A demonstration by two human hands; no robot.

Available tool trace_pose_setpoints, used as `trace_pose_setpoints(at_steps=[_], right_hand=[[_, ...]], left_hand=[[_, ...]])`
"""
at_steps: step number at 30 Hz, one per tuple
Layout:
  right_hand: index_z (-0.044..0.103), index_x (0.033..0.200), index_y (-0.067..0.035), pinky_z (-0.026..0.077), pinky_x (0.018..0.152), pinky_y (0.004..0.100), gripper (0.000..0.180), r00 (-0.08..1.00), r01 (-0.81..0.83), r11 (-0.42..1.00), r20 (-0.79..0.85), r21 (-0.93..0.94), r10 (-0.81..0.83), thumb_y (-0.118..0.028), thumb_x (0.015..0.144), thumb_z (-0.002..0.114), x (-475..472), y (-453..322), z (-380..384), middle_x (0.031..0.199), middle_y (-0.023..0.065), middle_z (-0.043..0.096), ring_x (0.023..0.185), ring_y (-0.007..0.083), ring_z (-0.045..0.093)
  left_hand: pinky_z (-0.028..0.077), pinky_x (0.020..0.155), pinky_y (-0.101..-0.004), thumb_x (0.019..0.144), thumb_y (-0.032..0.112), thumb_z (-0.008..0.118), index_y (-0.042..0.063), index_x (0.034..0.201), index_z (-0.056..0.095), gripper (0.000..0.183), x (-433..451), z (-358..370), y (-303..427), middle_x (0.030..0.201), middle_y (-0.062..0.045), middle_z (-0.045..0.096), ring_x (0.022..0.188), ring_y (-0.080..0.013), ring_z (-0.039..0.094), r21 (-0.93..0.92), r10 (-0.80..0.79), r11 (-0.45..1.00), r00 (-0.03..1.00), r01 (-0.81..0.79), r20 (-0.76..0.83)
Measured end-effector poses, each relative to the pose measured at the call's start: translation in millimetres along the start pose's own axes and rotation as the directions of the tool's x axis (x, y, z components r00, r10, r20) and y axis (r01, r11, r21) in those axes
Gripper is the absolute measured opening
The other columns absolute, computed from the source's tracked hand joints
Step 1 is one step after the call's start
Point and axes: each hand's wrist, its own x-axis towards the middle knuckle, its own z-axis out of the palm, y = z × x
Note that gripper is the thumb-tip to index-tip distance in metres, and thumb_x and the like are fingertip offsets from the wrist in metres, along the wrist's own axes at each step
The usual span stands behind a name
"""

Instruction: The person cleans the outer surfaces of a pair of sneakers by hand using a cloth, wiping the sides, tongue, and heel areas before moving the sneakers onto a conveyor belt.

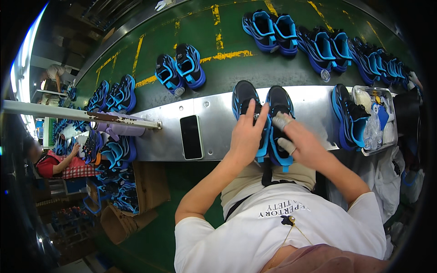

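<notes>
Two black sneakers with blue trim stand side by side on the metal ledge in front of me, toes pointing away. My left hand [247,134] lies over the left sneaker [245,92], its fingers spread across the lacing area. Over the right sneaker [279,95] is my right hand [304,138], slightly blurred, with whitish coverings on the thumb and a finger. Thumb and fingers are apart there, near the shoe's tongue and collar; whether they press on it is unclear. A single matching sneaker [348,119] stands farther right on the ledge.
A smartphone [191,136] lies on the metal ledge [215,119]. Beyond runs a green conveyor belt [225,27] carrying several sneaker pairs. A tray of small parts [374,150] is at right. Left are a metal bar [102,117], a lilac bottle [124,128], a cardboard box [150,184] and another person [65,163].
</notes>
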Motion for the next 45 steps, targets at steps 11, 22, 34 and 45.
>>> trace_pose_setpoints(at_steps=[11,22,34,45], right_hand=[[0.059,0.121,-0.001,0.044,0.099,0.0403,0.04,0.991,0.122,0.988,-0.048,-0.099,-0.127,-0.013,0.083,0.065,0,19,-1,0.125,0.0223,0.054,0.117,0.0383,0.051],[0.068,0.102,-0.008,0.046,0.067,0.0399,0.035,0.999,-0.035,0.943,-0.029,-0.331,0.027,-0.024,0.072,0.076,7,32,-11,0.079,0.0113,0.055,0.077,0.03,0.056],[0.064,0.089,-0.008,0.047,0.063,0.0415,0.027,0.998,-0.02,0.988,0.053,-0.153,0.028,-0.028,0.075,0.074,11,41,-28,0.074,0.01,0.057,0.071,0.0319,0.058],[0.064,0.095,-0.006,0.046,0.065,0.0406,0.032,0.984,-0.065,0.998,0.168,-0.002,0.064,-0.03,0.076,0.074,9,42,-32,0.079,0.0122,0.057,0.074,0.0326,0.057]], left_hand=[[0.049,0.081,-0.0389,0.074,0.008,0.067,0.0,0.111,0.062,0.038,-3,-8,1,0.114,-0.017,0.062,0.089,-0.0321,0.059,0.071,0.078,0.994,0.997,-0.08,0.028],[0.045,0.065,-0.0368,0.074,0.013,0.077,0.001,0.09,0.066,0.023,12,12,-8,0.082,-0.011,0.053,0.074,-0.0283,0.054,-0.285,-0.118,0.956,0.982,0.072,-0.146],[0.043,0.062,-0.0262,0.077,0.008,0.074,0.006,0.102,0.068,0.025,23,-9,-29,0.085,-0.002,0.055,0.07,-0.012,0.051,-0.639,-0.087,0.72,0.949,0.27,0.302],[0.045,0.069,-0.0276,0.08,0.006,0.069,0.004,0.102,0.066,0.023,24,-14,-23,0.092,-0.006,0.059,0.075,-0.0164,0.053,-0.585,-0.135,0.714,0.895,0.385,0.425]])
